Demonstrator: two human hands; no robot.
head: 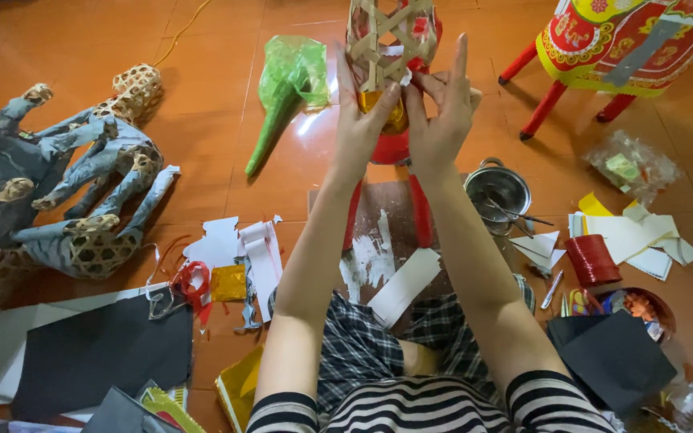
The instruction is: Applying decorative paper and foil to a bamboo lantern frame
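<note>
One woven bamboo frame (pixel 387 36) held up over the orange floor (pixel 226 144), both hands on it. Left hand (pixel 358 132) fingers pinch a gold foil piece (pixel 378 108) against the frame's lower edge. Right hand (pixel 443 120) grips the frame's right side, index finger raised straight. Frame sits above and between the fingertips. One metal pot (pixel 497 188), one red thread spool (pixel 592 260), one green cellophane cone (pixel 286 92), two black paper sheets (pixel 102 353).

We find bare floor (pixel 210 128) open at ten o'clock of the raised hands; the green cone (pixel 282 96) blocks eleven, the metal pot (pixel 497 188) four, the red-legged figure (pixel 603 48) two, paper scraps (pixel 242 256) crowd seven
</note>
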